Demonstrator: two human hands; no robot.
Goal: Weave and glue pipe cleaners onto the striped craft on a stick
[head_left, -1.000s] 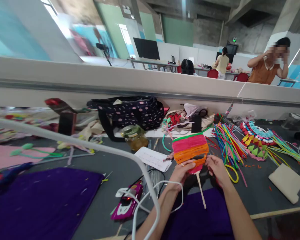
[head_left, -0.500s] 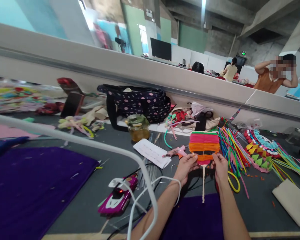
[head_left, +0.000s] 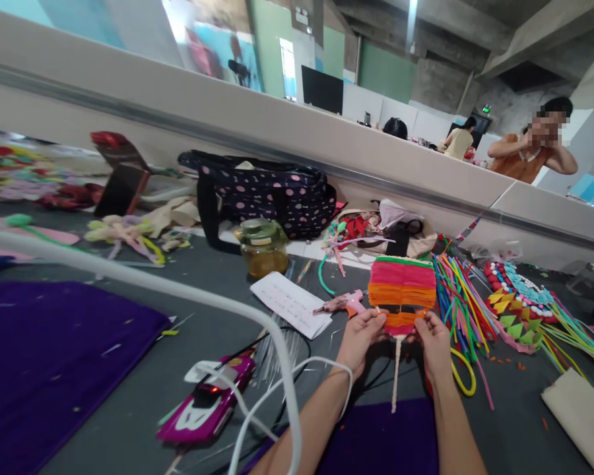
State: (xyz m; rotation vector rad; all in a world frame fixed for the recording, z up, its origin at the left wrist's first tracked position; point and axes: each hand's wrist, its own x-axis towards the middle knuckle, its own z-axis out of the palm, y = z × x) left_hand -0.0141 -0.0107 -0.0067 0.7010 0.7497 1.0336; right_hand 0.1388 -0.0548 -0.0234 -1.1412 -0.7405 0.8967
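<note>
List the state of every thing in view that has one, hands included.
Fan: held, handle downward, dark gap across its orange strips
Left hand: pinching the fan's left edge
Right hand: pinching the fan's right edge
Glue gun: lying down, unheld
Jar: lidded
White paper: lying flat
Purple car-shaped device: red light lit

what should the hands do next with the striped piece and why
Probably fill the dark gap in the striped piece with more orange: orange bands lie above and below it, and the left hand and right hand hold the piece's lower sides, near the gap's two ends.
</note>
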